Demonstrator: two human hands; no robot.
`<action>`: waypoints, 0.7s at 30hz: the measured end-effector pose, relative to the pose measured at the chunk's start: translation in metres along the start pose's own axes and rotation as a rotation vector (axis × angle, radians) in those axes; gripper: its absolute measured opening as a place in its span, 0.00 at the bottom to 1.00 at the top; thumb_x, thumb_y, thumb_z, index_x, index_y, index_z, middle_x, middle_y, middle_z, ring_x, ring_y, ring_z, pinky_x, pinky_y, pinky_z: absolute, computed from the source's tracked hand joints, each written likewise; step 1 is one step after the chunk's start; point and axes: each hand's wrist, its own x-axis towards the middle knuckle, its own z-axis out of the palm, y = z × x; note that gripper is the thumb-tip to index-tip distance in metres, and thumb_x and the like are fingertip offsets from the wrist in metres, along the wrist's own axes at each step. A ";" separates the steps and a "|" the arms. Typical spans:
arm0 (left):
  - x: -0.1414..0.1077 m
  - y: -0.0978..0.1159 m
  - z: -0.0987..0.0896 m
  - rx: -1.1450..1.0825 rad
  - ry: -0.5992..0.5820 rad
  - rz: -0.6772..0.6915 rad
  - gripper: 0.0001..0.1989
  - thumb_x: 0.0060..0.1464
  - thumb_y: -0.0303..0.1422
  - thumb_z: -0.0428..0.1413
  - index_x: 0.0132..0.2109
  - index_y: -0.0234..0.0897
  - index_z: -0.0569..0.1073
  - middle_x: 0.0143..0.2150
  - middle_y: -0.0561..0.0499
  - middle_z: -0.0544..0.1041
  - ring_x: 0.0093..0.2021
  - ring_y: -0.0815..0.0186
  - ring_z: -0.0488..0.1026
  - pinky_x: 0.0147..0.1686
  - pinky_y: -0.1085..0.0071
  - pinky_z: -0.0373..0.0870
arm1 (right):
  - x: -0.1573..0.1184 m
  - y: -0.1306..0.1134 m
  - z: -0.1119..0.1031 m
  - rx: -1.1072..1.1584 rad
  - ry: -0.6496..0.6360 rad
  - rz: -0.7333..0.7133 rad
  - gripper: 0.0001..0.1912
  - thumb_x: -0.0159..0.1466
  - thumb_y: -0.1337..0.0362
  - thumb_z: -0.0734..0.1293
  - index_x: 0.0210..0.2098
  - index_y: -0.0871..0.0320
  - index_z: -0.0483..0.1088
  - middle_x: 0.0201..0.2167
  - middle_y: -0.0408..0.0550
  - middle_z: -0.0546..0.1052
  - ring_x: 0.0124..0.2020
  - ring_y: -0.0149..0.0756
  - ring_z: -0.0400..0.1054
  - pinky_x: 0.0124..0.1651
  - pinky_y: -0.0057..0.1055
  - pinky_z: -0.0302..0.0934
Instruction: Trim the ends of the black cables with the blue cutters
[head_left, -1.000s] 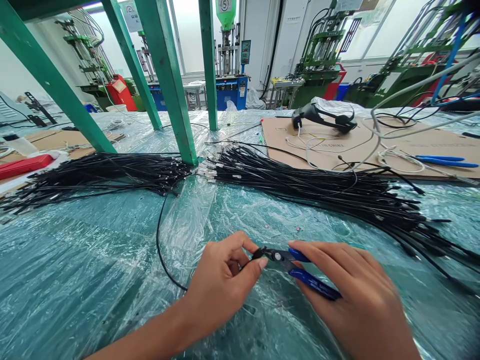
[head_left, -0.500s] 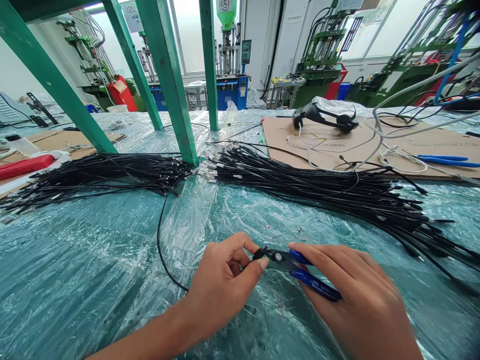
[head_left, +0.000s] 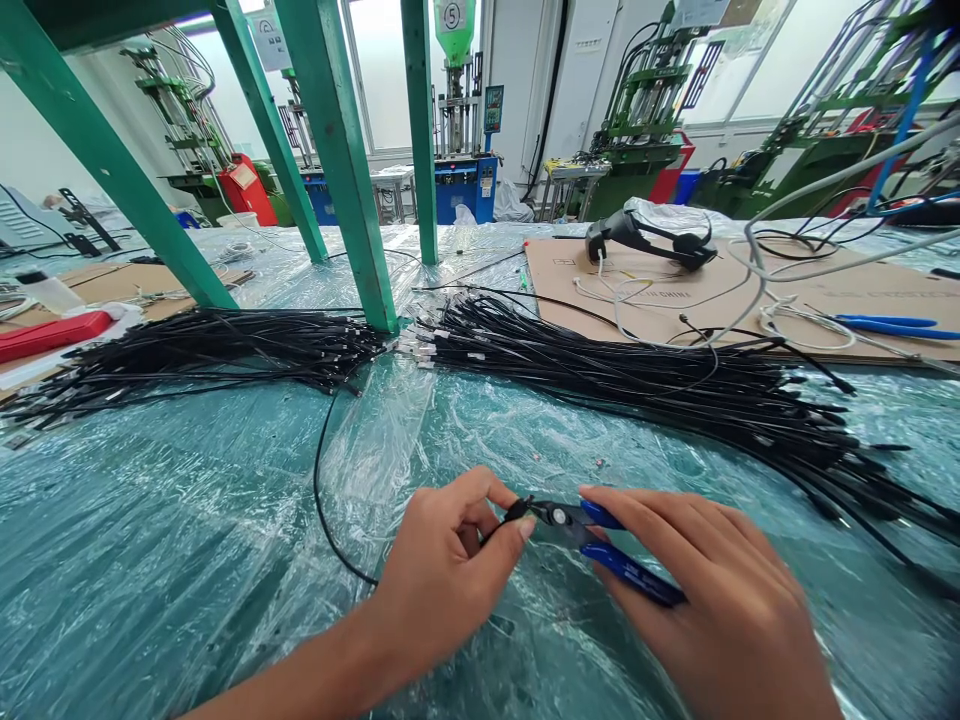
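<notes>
Blue-handled flush cutters (head_left: 559,525) barely moved since the last frame, held just above the plastic sheeting (head_left: 150,520). Right hand (head_left: 712,600) curled over the grips; left hand (head_left: 442,570) pinching a black cable (head_left: 322,500) at the jaws, can't tell if it's seated. Black cable bundles (head_left: 637,385) lie ahead, near the right hand, leaving room above both hands.

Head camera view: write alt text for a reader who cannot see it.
The right hand holds blue-handled side cutters beside a black cable pinched by the left hand, over a plastic-covered table, with two bundles of black cables beyond.
</notes>
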 end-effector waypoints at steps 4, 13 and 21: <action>0.000 -0.001 0.000 0.011 0.001 0.011 0.08 0.56 0.37 0.53 0.32 0.39 0.67 0.18 0.59 0.63 0.17 0.72 0.55 0.20 0.74 0.51 | 0.003 -0.002 0.000 0.018 0.008 -0.005 0.10 0.65 0.69 0.61 0.42 0.57 0.72 0.32 0.45 0.78 0.33 0.34 0.70 0.39 0.32 0.59; 0.000 -0.001 0.001 0.017 -0.006 0.019 0.07 0.56 0.37 0.53 0.33 0.39 0.68 0.17 0.60 0.62 0.17 0.72 0.55 0.19 0.74 0.50 | 0.002 -0.002 0.000 0.030 -0.006 -0.002 0.10 0.64 0.70 0.61 0.42 0.58 0.72 0.32 0.45 0.77 0.33 0.33 0.71 0.39 0.32 0.58; -0.002 -0.002 0.001 0.046 0.009 0.060 0.07 0.57 0.36 0.52 0.33 0.39 0.67 0.17 0.61 0.58 0.17 0.72 0.53 0.19 0.73 0.47 | -0.002 -0.001 0.002 0.045 -0.014 0.006 0.10 0.65 0.69 0.61 0.43 0.57 0.72 0.33 0.45 0.77 0.33 0.33 0.71 0.39 0.32 0.58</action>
